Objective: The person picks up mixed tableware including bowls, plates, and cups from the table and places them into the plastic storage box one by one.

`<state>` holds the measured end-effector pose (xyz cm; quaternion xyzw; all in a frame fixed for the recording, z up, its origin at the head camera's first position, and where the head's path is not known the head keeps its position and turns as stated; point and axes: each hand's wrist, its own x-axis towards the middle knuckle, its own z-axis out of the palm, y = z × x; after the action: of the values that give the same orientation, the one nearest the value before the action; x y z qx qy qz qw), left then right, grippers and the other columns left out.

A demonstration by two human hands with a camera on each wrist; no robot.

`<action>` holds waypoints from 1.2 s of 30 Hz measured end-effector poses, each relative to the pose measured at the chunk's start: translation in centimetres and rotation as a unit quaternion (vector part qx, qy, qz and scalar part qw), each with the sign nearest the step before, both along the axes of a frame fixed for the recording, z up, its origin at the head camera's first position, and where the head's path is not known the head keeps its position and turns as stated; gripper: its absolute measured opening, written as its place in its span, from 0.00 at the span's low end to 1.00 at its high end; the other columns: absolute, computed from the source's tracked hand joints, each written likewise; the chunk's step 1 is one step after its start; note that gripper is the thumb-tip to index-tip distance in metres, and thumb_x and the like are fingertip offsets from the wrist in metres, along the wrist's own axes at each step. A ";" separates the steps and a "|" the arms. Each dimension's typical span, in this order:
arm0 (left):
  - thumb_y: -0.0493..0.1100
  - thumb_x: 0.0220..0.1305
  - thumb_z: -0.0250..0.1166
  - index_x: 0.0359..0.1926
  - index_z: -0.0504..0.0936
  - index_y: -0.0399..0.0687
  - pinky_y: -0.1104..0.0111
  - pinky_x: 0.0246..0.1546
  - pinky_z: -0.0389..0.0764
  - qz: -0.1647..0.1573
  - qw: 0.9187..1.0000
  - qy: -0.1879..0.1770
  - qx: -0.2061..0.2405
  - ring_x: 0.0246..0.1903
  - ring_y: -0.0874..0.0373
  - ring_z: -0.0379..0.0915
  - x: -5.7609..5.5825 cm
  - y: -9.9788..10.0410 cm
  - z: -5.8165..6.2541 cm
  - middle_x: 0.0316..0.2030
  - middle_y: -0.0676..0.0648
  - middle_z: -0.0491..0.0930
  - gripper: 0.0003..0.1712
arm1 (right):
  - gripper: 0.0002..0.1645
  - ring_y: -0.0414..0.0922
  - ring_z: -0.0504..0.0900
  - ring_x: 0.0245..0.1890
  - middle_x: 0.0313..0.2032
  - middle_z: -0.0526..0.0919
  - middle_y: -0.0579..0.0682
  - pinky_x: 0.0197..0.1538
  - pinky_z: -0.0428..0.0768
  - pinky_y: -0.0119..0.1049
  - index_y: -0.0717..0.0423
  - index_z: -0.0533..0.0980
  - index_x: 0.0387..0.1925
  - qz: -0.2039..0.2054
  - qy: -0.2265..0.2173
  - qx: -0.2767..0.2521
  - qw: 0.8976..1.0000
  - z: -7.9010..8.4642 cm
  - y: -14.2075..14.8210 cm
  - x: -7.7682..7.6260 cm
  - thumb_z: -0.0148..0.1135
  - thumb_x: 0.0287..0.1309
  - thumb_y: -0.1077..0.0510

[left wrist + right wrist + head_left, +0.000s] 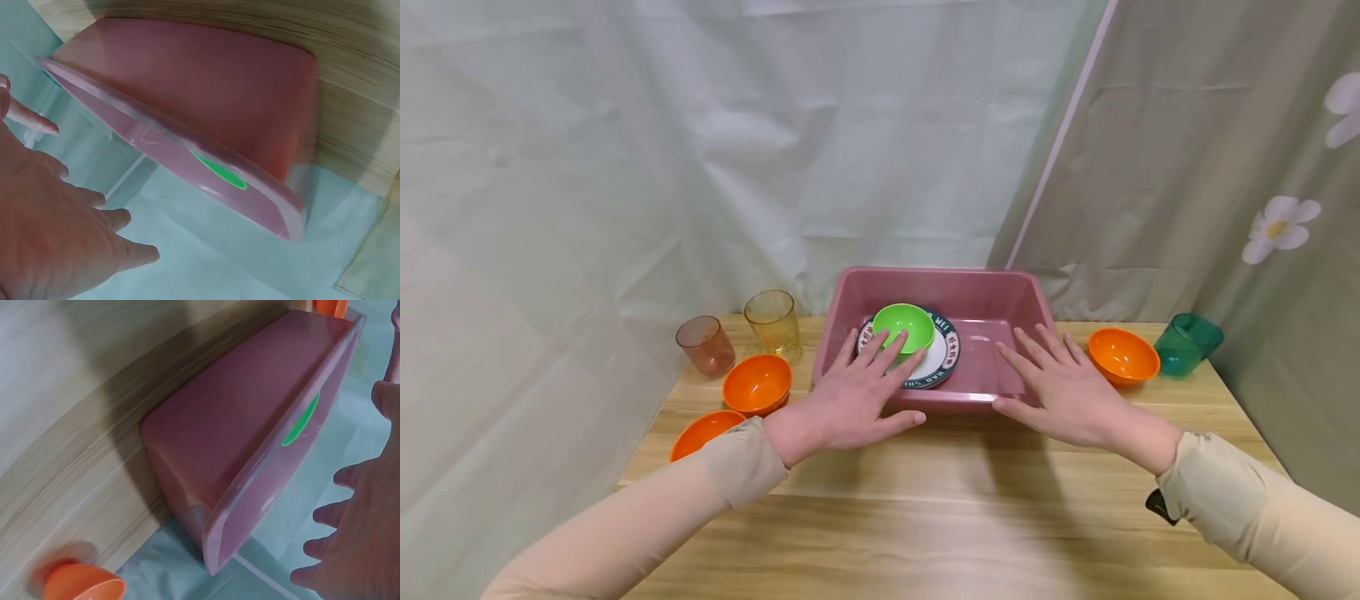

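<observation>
A pink plastic basin (pixel 1000 287) stands on the wooden table. Inside its left half lies a white plate with a dark green patterned rim (pixel 953 346), and a green bowl (pixel 904 321) sits on the plate. My left hand (pixel 865 400), fingers spread and palm down, hovers over the basin's front left edge and covers part of the plate in the head view. Likewise spread, my right hand (pixel 1067 392) is over the front right corner of the basin. Both wrist views show the hands (pixel 62 231) (pixel 362 519) holding nothing, apart from the basin's rim.
Left of the basin stand a pinkish cup (pixel 706 346), a yellow glass (pixel 773 325) and two orange bowls (pixel 757 383) (pixel 707 432). To the right, another orange bowl (pixel 1123 357) stands beside a tilted green cup (pixel 1186 343). Curtains (pixel 887 150) hang behind the table (pixel 910 533).
</observation>
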<state>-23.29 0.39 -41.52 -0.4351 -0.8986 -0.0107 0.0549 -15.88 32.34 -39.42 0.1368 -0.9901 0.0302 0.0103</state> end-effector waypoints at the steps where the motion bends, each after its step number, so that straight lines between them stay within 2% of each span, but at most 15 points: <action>1: 0.82 0.67 0.32 0.83 0.44 0.65 0.41 0.75 0.33 -0.005 1.000 0.000 0.002 0.80 0.45 0.32 0.0 0.2 0.0 0.82 0.48 0.37 0.51 | 0.57 0.63 0.39 0.79 0.80 0.50 0.59 0.74 0.39 0.68 0.48 0.56 0.80 -0.001 0.002 0.000 1.000 0.1 0.1 0.0 0.43 0.63 0.18; 5: 0.82 0.68 0.32 0.83 0.44 0.65 0.42 0.74 0.28 -0.023 1.000 -0.005 0.006 0.80 0.45 0.34 -0.1 1.3 0.0 0.82 0.48 0.37 0.50 | 0.57 0.63 0.39 0.79 0.80 0.49 0.59 0.74 0.40 0.68 0.49 0.56 0.80 -0.014 0.004 -0.002 1.000 0.5 0.6 0.1 0.43 0.64 0.18; 8: 0.82 0.68 0.31 0.83 0.42 0.65 0.40 0.74 0.29 -0.041 0.999 0.000 -0.004 0.80 0.45 0.32 -0.1 2.6 0.3 0.82 0.48 0.37 0.50 | 0.56 0.65 0.40 0.79 0.80 0.49 0.60 0.74 0.40 0.69 0.49 0.55 0.81 -0.030 0.004 -0.003 1.000 0.8 1.5 0.3 0.43 0.64 0.19; 14: 0.81 0.68 0.31 0.83 0.38 0.64 0.41 0.75 0.31 -0.074 0.997 0.003 -0.023 0.80 0.48 0.27 0.2 6.1 1.0 0.82 0.48 0.37 0.51 | 0.57 0.69 0.40 0.78 0.79 0.48 0.64 0.72 0.40 0.71 0.52 0.53 0.81 -0.068 -0.002 -0.002 0.998 1.2 4.4 0.9 0.45 0.65 0.20; 18: 0.82 0.68 0.30 0.83 0.37 0.65 0.42 0.75 0.31 -0.088 0.996 0.003 -0.029 0.80 0.48 0.27 0.2 8.6 1.2 0.82 0.48 0.35 0.51 | 0.58 0.71 0.40 0.76 0.78 0.47 0.68 0.71 0.40 0.72 0.55 0.53 0.81 -0.105 -0.012 -0.003 0.994 1.2 6.8 1.3 0.46 0.66 0.21; 25: 0.82 0.67 0.30 0.83 0.37 0.68 0.44 0.74 0.25 -0.099 0.994 -0.008 -0.036 0.80 0.50 0.22 0.6 12.3 1.6 0.82 0.50 0.32 0.50 | 0.57 0.77 0.41 0.73 0.75 0.48 0.75 0.69 0.38 0.75 0.64 0.54 0.78 -0.144 -0.021 -0.010 0.989 1.4 10.0 2.1 0.46 0.69 0.24; 30: 0.82 0.68 0.31 0.82 0.36 0.70 0.45 0.75 0.27 -0.092 0.995 -0.015 -0.044 0.80 0.50 0.25 1.1 14.4 1.8 0.82 0.52 0.32 0.49 | 0.58 0.78 0.39 0.73 0.75 0.46 0.77 0.69 0.37 0.76 0.65 0.52 0.78 -0.163 -0.038 -0.026 0.986 1.4 11.8 2.7 0.44 0.70 0.24; 33: 0.82 0.67 0.30 0.82 0.33 0.73 0.46 0.75 0.26 -0.085 0.995 -0.020 -0.047 0.80 0.51 0.25 1.3 15.6 1.8 0.82 0.54 0.31 0.48 | 0.57 0.80 0.40 0.71 0.74 0.46 0.78 0.67 0.40 0.77 0.67 0.50 0.78 -0.176 -0.048 -0.045 0.982 1.0 13.3 2.6 0.43 0.71 0.25; 36: 0.82 0.67 0.29 0.81 0.32 0.75 0.46 0.75 0.27 -0.082 0.995 -0.021 -0.050 0.80 0.52 0.26 1.6 16.6 1.9 0.82 0.54 0.32 0.48 | 0.55 0.81 0.45 0.70 0.72 0.50 0.80 0.66 0.46 0.78 0.71 0.50 0.77 -0.186 -0.061 -0.066 0.978 0.5 14.8 2.3 0.40 0.74 0.28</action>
<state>-21.72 16.98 -39.63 -0.5095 -0.8601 0.0206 0.0127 -13.54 47.16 -38.94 -0.0525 -0.9928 0.1018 -0.0360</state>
